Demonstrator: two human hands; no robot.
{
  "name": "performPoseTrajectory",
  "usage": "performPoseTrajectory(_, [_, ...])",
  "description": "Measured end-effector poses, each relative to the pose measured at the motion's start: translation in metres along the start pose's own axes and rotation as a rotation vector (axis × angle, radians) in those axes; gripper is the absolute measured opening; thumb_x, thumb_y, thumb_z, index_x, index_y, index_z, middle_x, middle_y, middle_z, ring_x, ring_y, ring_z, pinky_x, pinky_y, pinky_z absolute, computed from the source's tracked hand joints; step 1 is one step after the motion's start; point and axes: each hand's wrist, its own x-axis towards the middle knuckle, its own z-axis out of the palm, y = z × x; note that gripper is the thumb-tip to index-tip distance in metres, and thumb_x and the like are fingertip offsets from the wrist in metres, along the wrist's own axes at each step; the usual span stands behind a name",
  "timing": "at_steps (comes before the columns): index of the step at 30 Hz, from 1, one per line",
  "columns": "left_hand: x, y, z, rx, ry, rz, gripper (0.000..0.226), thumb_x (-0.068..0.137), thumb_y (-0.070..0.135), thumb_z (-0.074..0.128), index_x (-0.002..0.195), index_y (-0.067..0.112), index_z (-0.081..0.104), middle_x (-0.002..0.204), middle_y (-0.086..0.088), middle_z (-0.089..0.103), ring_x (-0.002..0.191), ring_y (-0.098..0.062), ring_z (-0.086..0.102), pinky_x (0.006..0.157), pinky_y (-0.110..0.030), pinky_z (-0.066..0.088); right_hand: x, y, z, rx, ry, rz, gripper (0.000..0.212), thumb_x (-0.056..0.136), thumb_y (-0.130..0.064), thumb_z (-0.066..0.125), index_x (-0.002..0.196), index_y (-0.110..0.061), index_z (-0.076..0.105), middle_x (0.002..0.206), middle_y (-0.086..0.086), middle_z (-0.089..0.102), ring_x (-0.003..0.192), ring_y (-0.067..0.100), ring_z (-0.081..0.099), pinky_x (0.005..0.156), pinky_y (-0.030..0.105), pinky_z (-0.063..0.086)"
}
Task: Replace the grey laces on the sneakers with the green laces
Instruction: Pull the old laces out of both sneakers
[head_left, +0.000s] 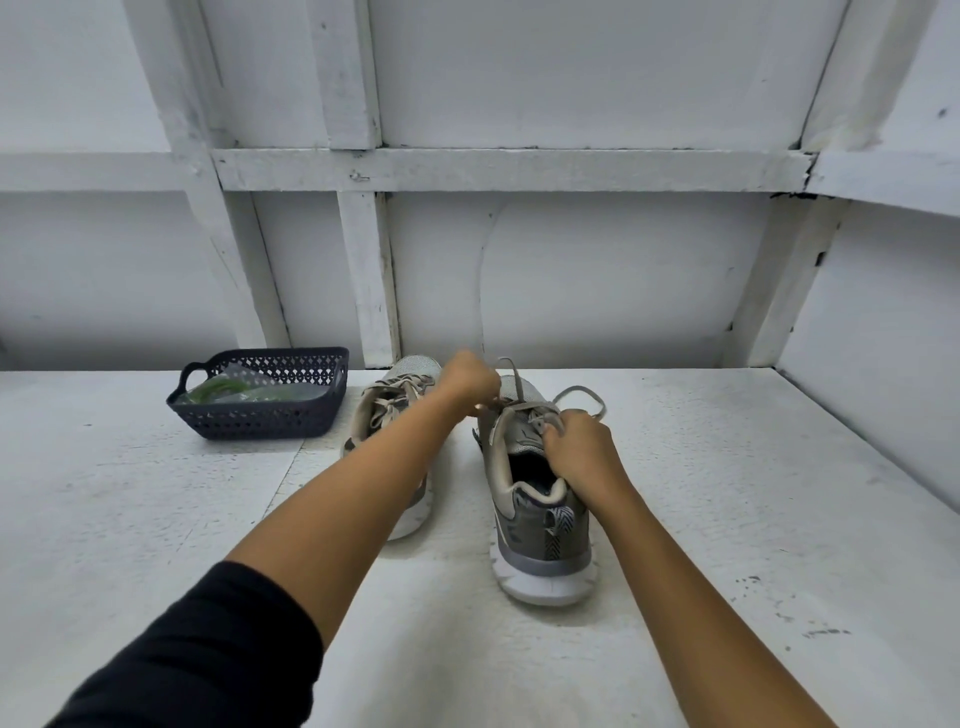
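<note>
Two grey sneakers stand side by side on the white table, toes pointing away from me. On the right sneaker (540, 525), my left hand (470, 382) pinches a grey lace (582, 392) above the eyelets and lifts it. My right hand (579, 447) grips that shoe's tongue and lace area near the collar. A loop of the grey lace hangs loose to the right of the toe. The left sneaker (395, 410) is still laced and partly hidden behind my left forearm. The green laces (223, 389) lie in clear wrapping inside the dark basket.
A dark plastic basket (260, 421) with handles stands at the back left of the white table (727, 519). A white panelled wall rises right behind the shoes, and another wall closes in the right side.
</note>
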Motion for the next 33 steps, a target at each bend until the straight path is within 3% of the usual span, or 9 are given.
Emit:
performPoseTrajectory(3, [0.004,0.019,-0.021,-0.517,-0.070,-0.204,0.027,0.089,0.003,0.040,0.064,0.011,0.043,0.054,-0.003,0.045,0.057,-0.017,0.046,0.058,-0.027,0.042,0.000,0.001,0.000,0.005,0.008,-0.005,0.032,0.099,-0.017,0.042,0.117,0.005,0.055,0.117,0.022,0.060,0.109,0.033,0.056,0.071,0.022,0.033])
performPoseTrajectory(5, [0.004,0.023,-0.032,-0.580,-0.100,-0.239,0.026,0.091,0.010,0.042,0.066,0.012,0.042,0.063,-0.002,0.041,0.059,-0.017,0.046,0.063,-0.030,0.044,0.001,0.001,0.001,0.010,0.012,-0.002,0.031,0.099,-0.018,0.042,0.115,0.005,0.056,0.115,0.022,0.061,0.107,0.033,0.057,0.070,0.022,0.033])
performPoseTrajectory(9, [-0.002,0.007,-0.022,-0.042,-0.196,-0.134,0.031,0.093,0.037,0.055,0.094,0.007,0.048,0.083,-0.009,0.047,0.079,-0.024,0.052,0.075,-0.036,0.047,0.001,0.002,0.002,0.013,0.011,0.003,0.032,0.099,-0.018,0.042,0.117,0.004,0.056,0.116,0.021,0.061,0.108,0.033,0.057,0.070,0.022,0.033])
performPoseTrajectory(15, [-0.001,-0.014,-0.001,0.275,-0.014,0.052,0.017,0.087,0.007,0.056,0.075,0.003,0.068,0.080,-0.018,0.068,0.076,-0.033,0.069,0.067,-0.039,0.059,0.003,0.003,0.003,0.010,0.013,0.006,0.031,0.099,-0.018,0.043,0.114,0.005,0.057,0.114,0.022,0.062,0.106,0.034,0.057,0.070,0.023,0.034])
performPoseTrajectory(17, [-0.003,-0.011,-0.002,0.152,-0.009,0.063,0.024,0.087,0.004,0.054,0.065,0.009,0.062,0.072,-0.013,0.065,0.072,-0.028,0.067,0.059,-0.031,0.055,0.003,0.003,0.003,0.009,0.011,0.006,0.032,0.099,-0.018,0.043,0.115,0.004,0.057,0.114,0.022,0.061,0.107,0.034,0.057,0.070,0.023,0.034])
performPoseTrajectory(21, [-0.001,0.016,-0.024,-0.601,0.073,-0.013,0.026,0.091,0.002,0.050,0.065,0.007,0.052,0.059,-0.004,0.052,0.049,-0.012,0.051,0.049,-0.023,0.047,0.005,0.003,0.004,0.008,-0.001,0.011,0.033,0.099,-0.019,0.041,0.119,0.001,0.058,0.115,0.020,0.062,0.107,0.032,0.058,0.070,0.022,0.035])
performPoseTrajectory(23, [0.003,0.025,-0.037,-0.799,0.128,-0.013,0.026,0.092,0.004,0.050,0.066,0.008,0.052,0.057,-0.003,0.050,0.048,-0.011,0.049,0.048,-0.023,0.048,0.006,0.003,0.004,0.021,-0.004,0.021,0.033,0.099,-0.019,0.041,0.118,0.002,0.058,0.114,0.021,0.062,0.106,0.032,0.058,0.070,0.022,0.035])
performPoseTrajectory(29, [-0.008,-0.004,-0.012,0.016,-0.121,-0.060,0.033,0.092,0.032,0.059,0.075,0.003,0.055,0.071,-0.010,0.055,0.059,-0.020,0.053,0.057,-0.029,0.050,0.004,0.005,0.004,0.029,0.004,0.005,0.032,0.099,-0.018,0.042,0.117,0.002,0.059,0.114,0.021,0.063,0.106,0.032,0.058,0.070,0.023,0.034])
performPoseTrajectory(33, [-0.004,-0.016,0.002,0.333,0.000,0.106,0.014,0.087,0.019,0.061,0.078,0.009,0.065,0.080,-0.013,0.065,0.078,-0.030,0.066,0.064,-0.036,0.058,0.004,0.004,0.004,0.037,0.000,0.009,0.030,0.098,-0.018,0.044,0.114,0.002,0.060,0.109,0.020,0.064,0.102,0.032,0.058,0.069,0.023,0.033])
